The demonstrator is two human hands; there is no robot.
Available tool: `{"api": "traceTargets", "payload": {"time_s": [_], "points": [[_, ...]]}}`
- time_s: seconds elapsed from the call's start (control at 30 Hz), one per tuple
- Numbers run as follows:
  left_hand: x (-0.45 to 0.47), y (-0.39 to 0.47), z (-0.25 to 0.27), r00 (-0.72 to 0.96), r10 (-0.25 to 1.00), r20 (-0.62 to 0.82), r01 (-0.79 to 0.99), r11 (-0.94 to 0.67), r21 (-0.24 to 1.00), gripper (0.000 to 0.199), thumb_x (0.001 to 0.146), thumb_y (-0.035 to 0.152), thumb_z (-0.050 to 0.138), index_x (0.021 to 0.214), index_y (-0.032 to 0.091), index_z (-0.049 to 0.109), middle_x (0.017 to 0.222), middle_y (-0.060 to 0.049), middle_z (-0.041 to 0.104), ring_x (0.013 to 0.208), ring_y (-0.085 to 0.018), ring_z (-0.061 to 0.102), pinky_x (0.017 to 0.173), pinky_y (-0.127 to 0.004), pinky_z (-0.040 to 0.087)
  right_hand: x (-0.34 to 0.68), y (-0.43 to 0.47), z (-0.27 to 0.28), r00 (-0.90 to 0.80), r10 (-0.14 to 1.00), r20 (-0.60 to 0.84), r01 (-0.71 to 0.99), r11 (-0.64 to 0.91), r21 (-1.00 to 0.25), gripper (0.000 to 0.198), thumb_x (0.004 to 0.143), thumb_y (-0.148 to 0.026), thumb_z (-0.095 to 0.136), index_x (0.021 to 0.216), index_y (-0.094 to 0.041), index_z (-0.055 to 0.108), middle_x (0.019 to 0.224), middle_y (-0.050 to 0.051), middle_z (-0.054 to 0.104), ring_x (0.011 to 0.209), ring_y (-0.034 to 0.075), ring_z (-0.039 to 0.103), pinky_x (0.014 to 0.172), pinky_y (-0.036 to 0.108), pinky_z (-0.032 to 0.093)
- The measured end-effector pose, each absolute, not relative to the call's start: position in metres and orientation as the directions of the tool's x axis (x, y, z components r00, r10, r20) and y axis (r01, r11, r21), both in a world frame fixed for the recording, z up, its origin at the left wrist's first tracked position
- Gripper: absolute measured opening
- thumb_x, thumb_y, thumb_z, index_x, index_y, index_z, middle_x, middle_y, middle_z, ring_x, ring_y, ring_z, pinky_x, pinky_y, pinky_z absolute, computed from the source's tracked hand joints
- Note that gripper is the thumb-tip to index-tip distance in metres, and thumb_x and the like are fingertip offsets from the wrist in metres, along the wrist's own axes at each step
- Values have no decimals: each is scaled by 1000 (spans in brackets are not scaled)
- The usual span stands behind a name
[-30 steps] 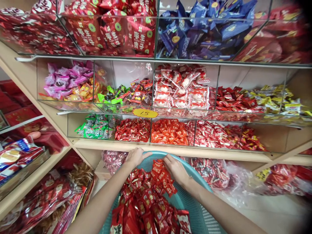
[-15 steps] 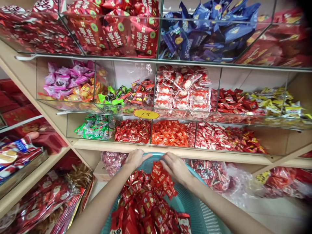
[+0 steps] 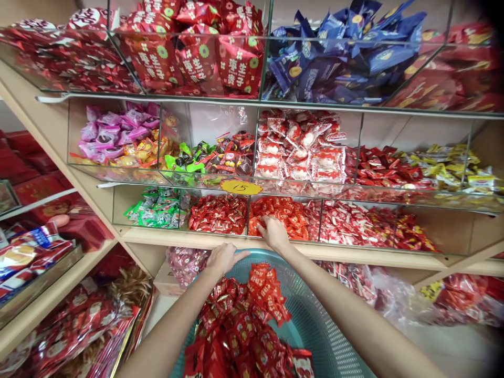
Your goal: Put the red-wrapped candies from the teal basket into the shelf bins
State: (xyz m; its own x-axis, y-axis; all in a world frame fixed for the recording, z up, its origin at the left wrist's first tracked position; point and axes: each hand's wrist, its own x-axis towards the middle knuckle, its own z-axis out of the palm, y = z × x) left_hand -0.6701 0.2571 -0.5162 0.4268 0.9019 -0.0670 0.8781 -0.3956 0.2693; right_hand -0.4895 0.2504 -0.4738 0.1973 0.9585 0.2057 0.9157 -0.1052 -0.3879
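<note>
A teal plastic basket [image 3: 328, 315] stands low in front of me, holding a heap of red-wrapped candies [image 3: 244, 336] and a cluster of brighter orange-red packets [image 3: 268, 286]. My left hand [image 3: 224, 258] is closed over the basket's far rim, its thumb lying along the edge. My right hand [image 3: 273, 231] is off the rim, at the front of the bottom-shelf bin of orange-red candies [image 3: 293, 216]. Its fingers are apart and bent down toward the wrappers; their tips are partly hidden, and I see nothing held.
Clear-fronted bins [image 3: 350, 239] line the wooden shelves [image 3: 177, 239], filled with colourful wrapped sweets. A yellow tag [image 3: 241, 187] marked 15 hangs at the middle shelf's edge. Plastic bags of candy [image 3: 464, 299] lie beneath on the right. Red packages [image 3: 74, 320] fill the lower left.
My right hand has left the basket rim and moved up and forward to the orange-red candies in the bottom bin. My left hand stays on the rim. The view has shifted slightly.
</note>
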Motion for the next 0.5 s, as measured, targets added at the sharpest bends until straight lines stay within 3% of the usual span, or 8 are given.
{"api": "traceTargets", "payload": {"time_s": [0.13,0.33,0.5], "points": [[-670,257,-516,427,901,-75,878,-393,271,81,67,82,15,70,17,63,80,-14,64,83,-30,61,71,-36,43,-487,253,-479,233,954,189,864,-114,-490,17,80,-26,54,92,-17,62,96,12,64,87,21,60,71,28,40],[-672,260,-519,432,901,-46,876,-407,257,76,71,79,19,70,17,62,80,-14,64,83,-30,61,70,-35,42,-483,256,-485,231,946,227,786,-44,-617,5,74,-22,59,72,-17,58,73,3,63,69,14,57,61,23,40],[-672,261,-520,425,905,-34,878,-402,259,70,74,75,24,69,17,61,78,-13,64,83,-29,61,69,-34,41,-470,251,-480,232,935,266,662,49,-748,12,75,-25,58,70,-18,49,64,-2,58,59,10,54,55,20,42]]}}
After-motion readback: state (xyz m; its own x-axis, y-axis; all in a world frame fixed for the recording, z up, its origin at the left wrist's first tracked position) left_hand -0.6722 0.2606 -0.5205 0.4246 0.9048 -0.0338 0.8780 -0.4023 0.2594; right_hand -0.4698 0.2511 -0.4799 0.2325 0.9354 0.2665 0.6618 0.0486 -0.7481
